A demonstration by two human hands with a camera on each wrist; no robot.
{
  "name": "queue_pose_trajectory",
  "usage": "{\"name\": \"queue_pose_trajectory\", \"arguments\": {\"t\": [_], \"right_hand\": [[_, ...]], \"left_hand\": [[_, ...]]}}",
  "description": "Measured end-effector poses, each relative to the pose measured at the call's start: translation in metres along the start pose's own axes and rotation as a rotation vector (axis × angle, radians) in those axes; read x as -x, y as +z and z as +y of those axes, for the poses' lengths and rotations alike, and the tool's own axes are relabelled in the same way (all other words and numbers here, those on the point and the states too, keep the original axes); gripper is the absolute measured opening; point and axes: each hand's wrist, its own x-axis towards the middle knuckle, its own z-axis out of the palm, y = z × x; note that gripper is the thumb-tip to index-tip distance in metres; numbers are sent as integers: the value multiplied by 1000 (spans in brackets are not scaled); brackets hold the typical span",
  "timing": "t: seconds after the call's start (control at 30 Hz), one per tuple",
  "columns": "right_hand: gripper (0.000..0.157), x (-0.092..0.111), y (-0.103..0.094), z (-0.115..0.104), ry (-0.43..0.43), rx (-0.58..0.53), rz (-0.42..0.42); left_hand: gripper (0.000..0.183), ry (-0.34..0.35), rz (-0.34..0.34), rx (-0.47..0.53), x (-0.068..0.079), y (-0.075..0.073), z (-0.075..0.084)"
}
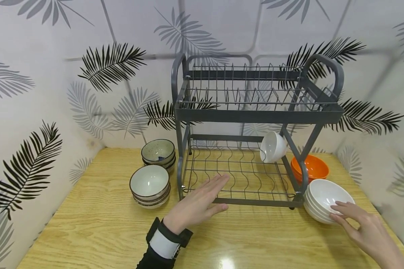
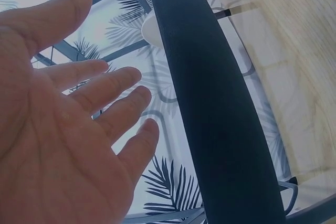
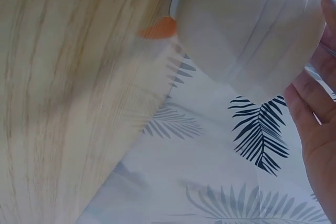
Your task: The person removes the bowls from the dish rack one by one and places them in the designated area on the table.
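My left hand (image 1: 198, 203) is held out with straight fingers in front of the dish rack (image 1: 233, 202), level with its lower shelf. Nothing lies in its palm (image 2: 58, 129), which faces the rack in the left wrist view. At the right, my right hand (image 1: 363, 224) pinches the near rim of the top white bowl (image 1: 330, 194), fingertips over the rim and thumb by the outer side. That bowl sits nested in a stack of several white bowls (image 3: 252, 30). On the rack's lower shelf, one white bowl (image 1: 272, 147) stands tilted on its side at the right.
Orange bowls (image 1: 311, 167) stand behind the white stack, beside the rack's right leg. Left of the rack are a stack of dark-rimmed white bowls (image 1: 149, 183) and a stack of speckled green bowls (image 1: 158, 151). The wooden table (image 1: 97, 224) meets patterned walls (image 1: 54, 93).
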Motion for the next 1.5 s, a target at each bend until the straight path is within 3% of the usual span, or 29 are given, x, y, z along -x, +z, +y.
{"name": "queue_pose_trajectory", "arguments": {"t": [0.27,0.63,0.9,1.17,1.37,1.5], "right_hand": [[31,-7,-4,-11,60,8,26],[29,-32,-6,-31,-11,-78,45],[52,-61,5,-50,-103,-151,75],[52,-97,24,-74,-192,-242,104],[29,-111,30,-90,-153,-266,38],[42,-120,33,-98,-140,-273,27]], "left_hand": [[76,2,0,5,-1,0,1],[75,7,-14,-2,-2,1,2],[74,9,-18,0,-2,2,3],[73,8,-14,-5,-2,2,3],[74,5,-8,-7,-3,3,3],[73,10,-6,-6,-3,5,2]]}}
